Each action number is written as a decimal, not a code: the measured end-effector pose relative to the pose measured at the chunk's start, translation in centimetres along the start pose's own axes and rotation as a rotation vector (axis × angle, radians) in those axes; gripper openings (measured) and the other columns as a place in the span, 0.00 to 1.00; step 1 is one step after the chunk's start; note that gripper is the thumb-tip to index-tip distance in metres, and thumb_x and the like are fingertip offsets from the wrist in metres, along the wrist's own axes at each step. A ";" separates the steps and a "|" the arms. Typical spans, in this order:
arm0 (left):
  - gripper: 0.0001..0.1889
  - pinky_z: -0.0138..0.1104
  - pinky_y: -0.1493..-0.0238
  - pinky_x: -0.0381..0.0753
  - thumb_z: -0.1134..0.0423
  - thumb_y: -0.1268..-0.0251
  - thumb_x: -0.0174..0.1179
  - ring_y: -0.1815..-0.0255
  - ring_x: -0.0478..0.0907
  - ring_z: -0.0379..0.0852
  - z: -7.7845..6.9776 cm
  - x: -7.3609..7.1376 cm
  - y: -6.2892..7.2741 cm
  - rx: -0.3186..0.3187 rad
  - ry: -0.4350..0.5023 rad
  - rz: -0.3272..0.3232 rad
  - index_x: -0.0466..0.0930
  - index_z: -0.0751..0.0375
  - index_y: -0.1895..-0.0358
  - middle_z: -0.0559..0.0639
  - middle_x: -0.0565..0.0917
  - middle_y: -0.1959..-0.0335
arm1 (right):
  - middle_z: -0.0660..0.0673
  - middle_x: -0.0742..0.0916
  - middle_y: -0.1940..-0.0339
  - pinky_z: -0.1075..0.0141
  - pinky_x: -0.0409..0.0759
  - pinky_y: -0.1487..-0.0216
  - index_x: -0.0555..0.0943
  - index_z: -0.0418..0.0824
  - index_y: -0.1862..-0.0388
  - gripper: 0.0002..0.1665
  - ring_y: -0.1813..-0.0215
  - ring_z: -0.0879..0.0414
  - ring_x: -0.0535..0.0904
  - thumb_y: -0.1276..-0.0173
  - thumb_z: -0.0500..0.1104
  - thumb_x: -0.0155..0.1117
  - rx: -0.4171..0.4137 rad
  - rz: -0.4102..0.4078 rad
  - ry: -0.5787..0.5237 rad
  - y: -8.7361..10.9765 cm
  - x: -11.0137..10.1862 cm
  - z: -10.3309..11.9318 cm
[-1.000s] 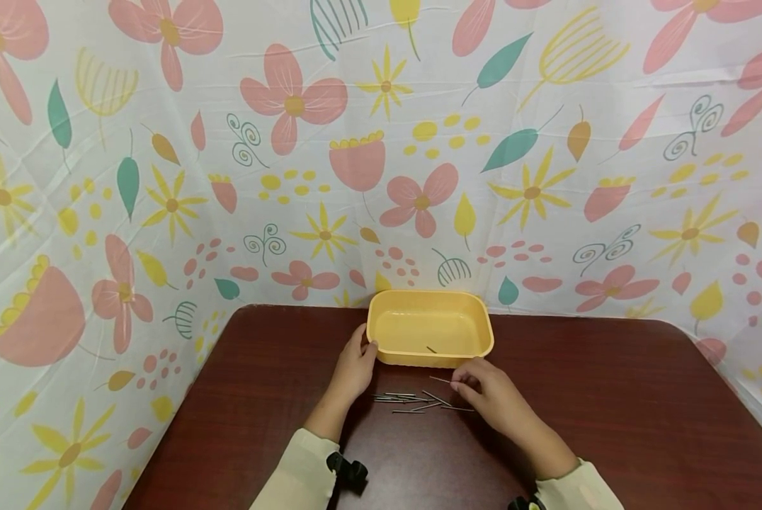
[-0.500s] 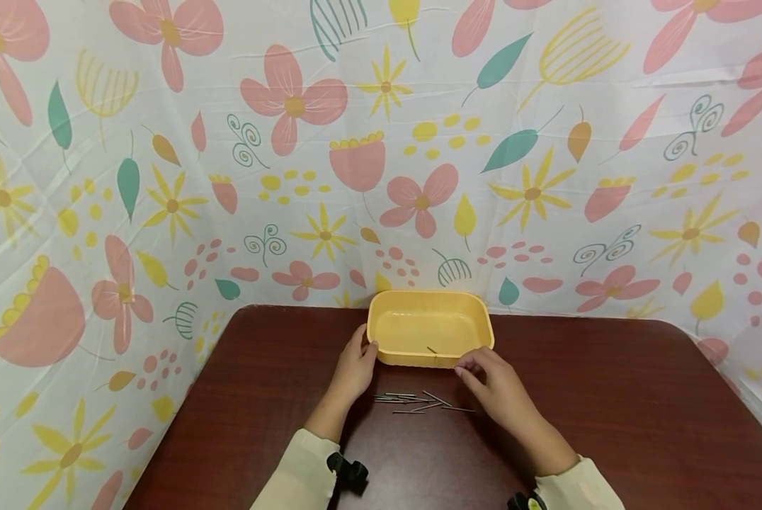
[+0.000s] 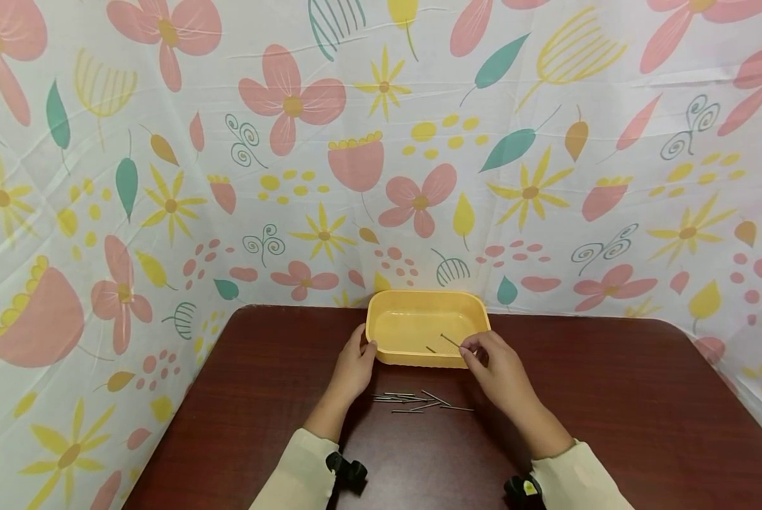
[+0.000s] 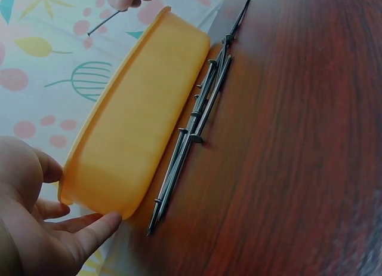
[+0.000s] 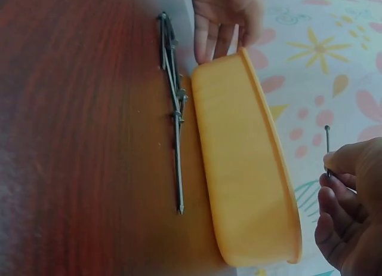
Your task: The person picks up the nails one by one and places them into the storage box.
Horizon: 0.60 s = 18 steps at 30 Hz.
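In the head view a yellow plastic tub (image 3: pixel 419 360) stands at the back of the table. My left hand (image 3: pixel 353 365) holds its left end, with the thumb at the front corner and the fingers along the end wall. A thin steel nail (image 3: pixel 450 341) is pinched between thumb and fingertips of my right hand (image 3: pixel 498 365), above the tub's right front part. Its head points away from the hand, up and to the left. Another nail (image 3: pixel 431 349) lies inside the tub near the front wall. Several loose nails (image 3: pixel 413 400) lie in a pile in front of the tub.
The dark reddish-brown wooden table (image 3: pixel 279 382) ends just behind the tub. A floral cloth (image 3: pixel 419 142) hangs behind and to the left of it. Black wrist cameras (image 3: pixel 348 471) sit on both sleeves.
My right hand has moved up and away from me with the nail, from in front of the tub to over its rim. The left hand stays at the tub's left end.
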<state>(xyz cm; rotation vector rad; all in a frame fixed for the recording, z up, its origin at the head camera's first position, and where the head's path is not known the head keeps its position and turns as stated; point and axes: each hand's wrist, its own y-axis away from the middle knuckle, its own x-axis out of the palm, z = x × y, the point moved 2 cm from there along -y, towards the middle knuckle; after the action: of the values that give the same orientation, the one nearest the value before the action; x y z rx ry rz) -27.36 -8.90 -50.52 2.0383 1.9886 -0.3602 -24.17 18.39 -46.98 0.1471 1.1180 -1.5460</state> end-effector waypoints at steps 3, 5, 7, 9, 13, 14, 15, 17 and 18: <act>0.31 0.54 0.34 0.75 0.52 0.19 0.45 0.27 0.70 0.59 0.0 0.0 0.0 0.002 -0.001 -0.001 0.53 0.55 0.19 0.60 0.61 0.21 | 0.52 0.79 0.70 0.71 0.75 0.67 0.83 0.44 0.65 0.05 0.68 0.64 0.72 0.34 0.37 0.71 0.012 -0.004 0.006 -0.4 -0.1 -0.1; 0.31 0.54 0.34 0.75 0.52 0.19 0.45 0.27 0.70 0.59 0.1 0.0 0.0 0.002 -0.001 0.001 0.53 0.55 0.19 0.60 0.61 0.21 | 0.51 0.79 0.69 0.70 0.75 0.67 0.83 0.43 0.64 0.04 0.69 0.63 0.72 0.33 0.38 0.71 0.029 0.000 0.011 -0.6 0.0 -0.2; 0.31 0.53 0.34 0.76 0.52 0.18 0.45 0.27 0.70 0.59 0.1 0.0 0.0 -0.001 -0.004 0.003 0.53 0.54 0.19 0.60 0.61 0.20 | 0.50 0.79 0.69 0.70 0.75 0.66 0.83 0.42 0.64 0.03 0.68 0.62 0.73 0.32 0.38 0.71 0.050 0.006 0.013 -0.8 0.0 -0.2; 0.30 0.53 0.35 0.76 0.52 0.18 0.45 0.27 0.70 0.59 0.1 0.0 0.0 0.000 -0.006 0.004 0.53 0.53 0.19 0.60 0.61 0.21 | 0.49 0.80 0.69 0.69 0.75 0.66 0.83 0.41 0.63 0.03 0.68 0.61 0.73 0.32 0.39 0.70 0.071 0.009 0.014 -0.9 0.0 -0.2; 0.30 0.53 0.35 0.77 0.51 0.18 0.44 0.28 0.71 0.58 0.1 0.0 0.0 0.004 -0.011 0.004 0.54 0.51 0.19 0.60 0.61 0.21 | 0.48 0.80 0.68 0.68 0.76 0.65 0.83 0.41 0.62 0.03 0.66 0.58 0.75 0.30 0.39 0.69 0.104 0.012 0.019 -1.2 0.2 -0.3; 0.30 0.53 0.35 0.77 0.51 0.18 0.44 0.28 0.71 0.58 0.2 0.0 0.0 0.004 -0.013 0.003 0.54 0.51 0.19 0.60 0.61 0.21 | 0.48 0.80 0.68 0.68 0.76 0.64 0.83 0.40 0.62 0.03 0.66 0.58 0.75 0.30 0.39 0.69 0.108 0.010 0.020 -1.3 0.3 -0.4; 0.30 0.53 0.35 0.77 0.51 0.18 0.44 0.28 0.71 0.58 0.2 0.0 0.0 0.004 -0.015 0.002 0.53 0.51 0.19 0.60 0.61 0.21 | 0.47 0.81 0.68 0.68 0.76 0.64 0.83 0.40 0.62 0.03 0.66 0.57 0.76 0.31 0.38 0.69 0.109 0.008 0.023 -1.3 0.3 -0.4; 0.30 0.53 0.35 0.77 0.51 0.18 0.44 0.28 0.71 0.59 0.2 0.0 0.1 0.007 -0.019 0.001 0.53 0.51 0.19 0.60 0.61 0.21 | 0.47 0.80 0.68 0.68 0.76 0.64 0.83 0.40 0.62 0.02 0.65 0.57 0.76 0.31 0.38 0.69 0.113 0.005 0.028 -1.5 0.4 -0.6; 0.30 0.53 0.35 0.77 0.51 0.18 0.44 0.28 0.71 0.59 0.2 0.0 0.1 0.007 -0.019 0.000 0.53 0.51 0.19 0.60 0.61 0.21 | 0.47 0.81 0.68 0.68 0.77 0.64 0.83 0.40 0.62 0.02 0.65 0.56 0.76 0.31 0.38 0.69 0.110 0.000 0.029 -1.6 0.4 -0.6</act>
<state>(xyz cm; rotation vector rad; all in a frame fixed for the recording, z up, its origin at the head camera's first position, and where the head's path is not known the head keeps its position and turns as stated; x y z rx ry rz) -27.31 -8.95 -50.68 2.0320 1.9788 -0.3859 -25.88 18.32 -46.70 0.2449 1.0562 -1.6101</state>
